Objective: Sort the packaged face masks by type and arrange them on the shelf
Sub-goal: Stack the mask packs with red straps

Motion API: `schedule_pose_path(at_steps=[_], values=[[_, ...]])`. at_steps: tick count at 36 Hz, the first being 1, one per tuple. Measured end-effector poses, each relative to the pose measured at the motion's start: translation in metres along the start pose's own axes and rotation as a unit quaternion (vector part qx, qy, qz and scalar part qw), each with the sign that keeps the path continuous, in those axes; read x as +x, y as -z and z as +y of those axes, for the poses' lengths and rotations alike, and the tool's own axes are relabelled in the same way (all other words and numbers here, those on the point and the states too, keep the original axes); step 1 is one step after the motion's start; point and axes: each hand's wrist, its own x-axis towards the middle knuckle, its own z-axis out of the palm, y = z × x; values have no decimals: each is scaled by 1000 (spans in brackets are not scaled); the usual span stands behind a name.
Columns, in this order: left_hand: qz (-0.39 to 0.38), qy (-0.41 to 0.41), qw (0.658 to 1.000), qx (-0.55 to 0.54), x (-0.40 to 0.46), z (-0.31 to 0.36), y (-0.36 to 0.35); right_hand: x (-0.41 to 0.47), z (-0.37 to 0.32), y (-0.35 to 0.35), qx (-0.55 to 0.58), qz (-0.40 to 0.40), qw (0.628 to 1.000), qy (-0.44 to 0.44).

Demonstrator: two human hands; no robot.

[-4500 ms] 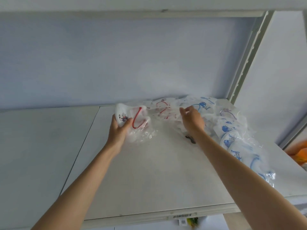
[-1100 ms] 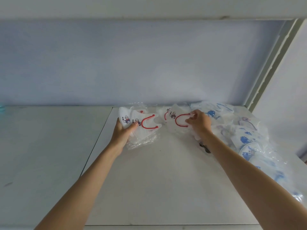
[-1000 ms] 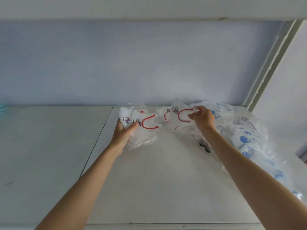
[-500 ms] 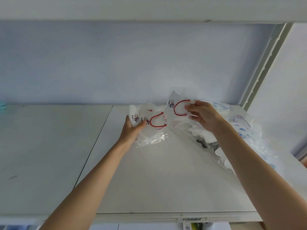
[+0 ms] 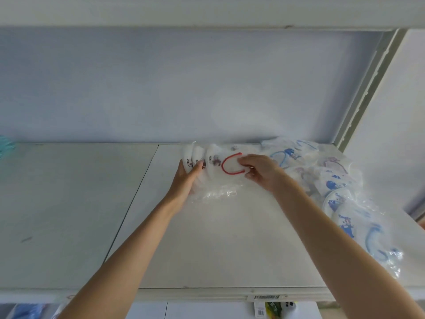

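Note:
A small upright stack of clear-wrapped white masks with red ear loops (image 5: pixel 202 162) stands near the back of the white shelf (image 5: pixel 218 245). My left hand (image 5: pixel 186 178) grips the stack's left side, thumb on its front. My right hand (image 5: pixel 257 171) pinches one more red-loop mask packet (image 5: pixel 226 166) and holds it against the stack's right face. A loose heap of blue-loop mask packets (image 5: pixel 333 187) lies along the shelf's right side, behind and beside my right forearm.
The shelf's back wall (image 5: pixel 184 88) rises just behind the masks, and a slotted upright post (image 5: pixel 368 88) stands at the right. Something teal (image 5: pixel 5 147) shows at the far left edge. A barcode label (image 5: pixel 266 297) sits on the shelf's front lip.
My right hand lifted a red-loop packet out of the pile and carried it left until it met the stack in my left hand. The left hand stayed on the stack.

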Motion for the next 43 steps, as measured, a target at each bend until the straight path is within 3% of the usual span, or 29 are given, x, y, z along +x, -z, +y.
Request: schedule_pose_path(at_steps=[5, 12, 17, 23, 26, 29, 31, 33, 36, 40, 43], values=[[-26, 46, 997, -50, -2, 3, 4, 2, 6, -25, -108, 55, 991, 52], [-8, 18, 1000, -16, -3, 3, 16, 8, 12, -45, -182, 87, 973, 109], [-31, 26, 999, -12, -5, 1, 25, 6, 25, -66, -165, 9, 986, 34], [-40, 88, 994, -43, -3, 5, 38, 2, 49, -95, -243, 39, 967, 62], [-11, 62, 998, -5, -3, 5, 43, 1, 56, -107, -260, 38, 962, 80], [27, 34, 999, 2, -3, 5, 54, 5, 58, -112, -187, -16, 980, 66], [55, 16, 998, 3, -3, 8, 64, 12, 58, -108, -173, -8, 982, 78], [100, 6, 995, 7, 1, 8, 80, 24, 58, -97, -264, 64, 956, 108], [145, 22, 989, 15, 5, 9, 105, 43, 59, -77, -453, 167, 869, 106], [150, 40, 988, 20, 9, 8, 126, 56, 63, -70, -598, 176, 781, 44], [144, 37, 989, 28, 11, 5, 129, 61, 62, -79, -632, 184, 752, 39]])
